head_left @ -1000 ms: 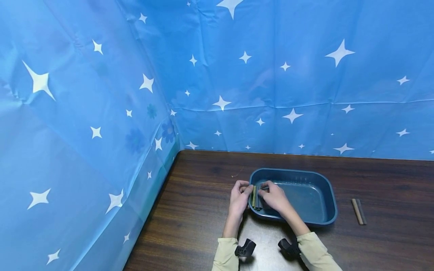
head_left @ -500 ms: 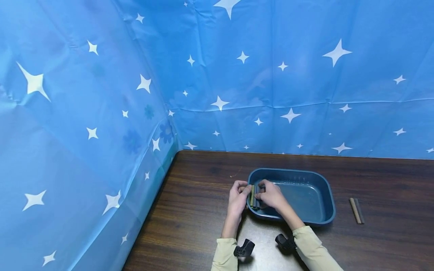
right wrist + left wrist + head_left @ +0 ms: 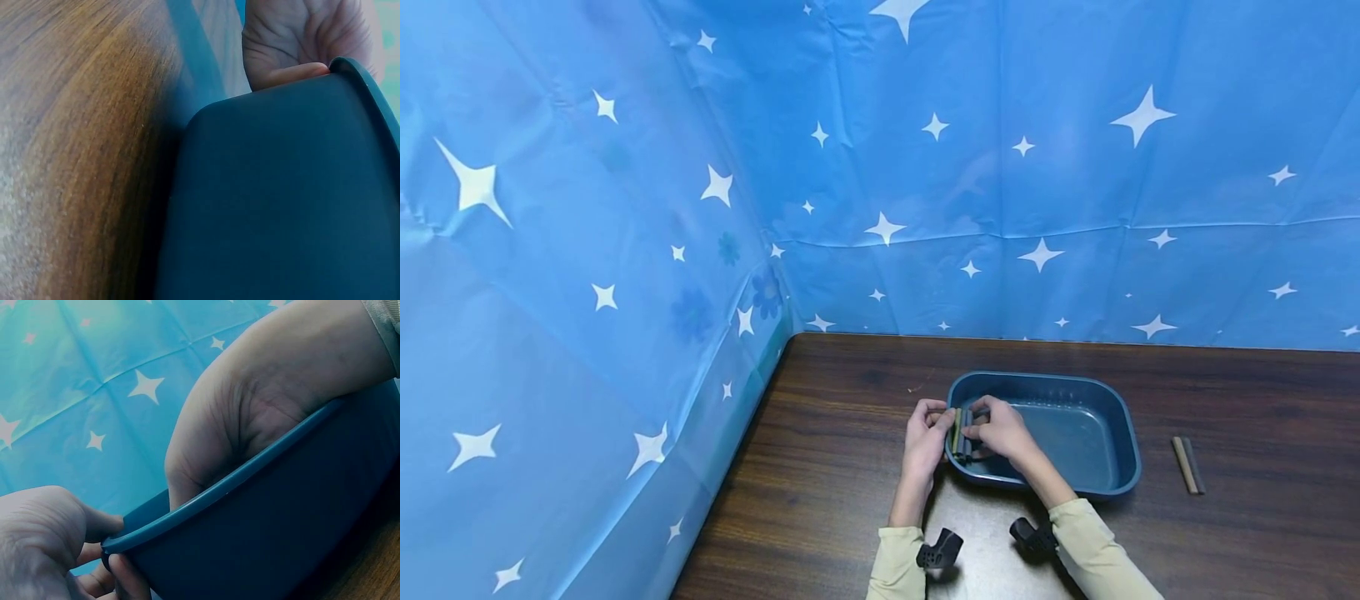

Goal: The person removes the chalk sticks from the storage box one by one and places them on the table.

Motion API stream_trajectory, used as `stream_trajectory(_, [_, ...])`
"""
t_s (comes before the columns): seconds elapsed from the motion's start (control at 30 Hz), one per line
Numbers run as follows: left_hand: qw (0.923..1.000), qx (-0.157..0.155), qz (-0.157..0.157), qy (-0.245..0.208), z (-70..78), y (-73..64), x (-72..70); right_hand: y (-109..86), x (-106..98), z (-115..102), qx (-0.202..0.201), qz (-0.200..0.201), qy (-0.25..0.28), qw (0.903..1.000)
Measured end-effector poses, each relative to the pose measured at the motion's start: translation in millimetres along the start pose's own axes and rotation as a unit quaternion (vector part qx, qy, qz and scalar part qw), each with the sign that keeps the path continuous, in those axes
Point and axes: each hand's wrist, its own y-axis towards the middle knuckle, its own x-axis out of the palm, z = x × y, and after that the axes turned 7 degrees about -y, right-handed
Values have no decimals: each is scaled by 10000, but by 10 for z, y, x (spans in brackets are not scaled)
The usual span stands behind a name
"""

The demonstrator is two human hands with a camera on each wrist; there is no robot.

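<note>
In the head view, a blue plastic basin stands on the table. My left hand grips its left rim; the left wrist view shows the thumb over the rim and fingers against the outside. Inside the basin's left end, a yellow-green stick stands beside grey-blue sticks. My right hand reaches over the near rim and pinches a grey-blue stick between thumb and fingers. Those fingertips are hidden by the wall in the left wrist view. In the right wrist view, my left hand shows at the rim.
To the right of the basin, a tan stick and a grey stick lie side by side on the brown wooden table. Blue star-patterned curtains hang behind and to the left.
The head view has shifted slightly. My right fingers and the sticks have moved a little to the left, closer to the left wall. The left hand keeps its grip on the rim.
</note>
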Motion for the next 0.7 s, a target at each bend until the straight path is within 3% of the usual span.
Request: stream_trajectory(0.7, [9998,-31,-66,-167,-13,12,-20,-11,-5,-35,-2,250,109,9996])
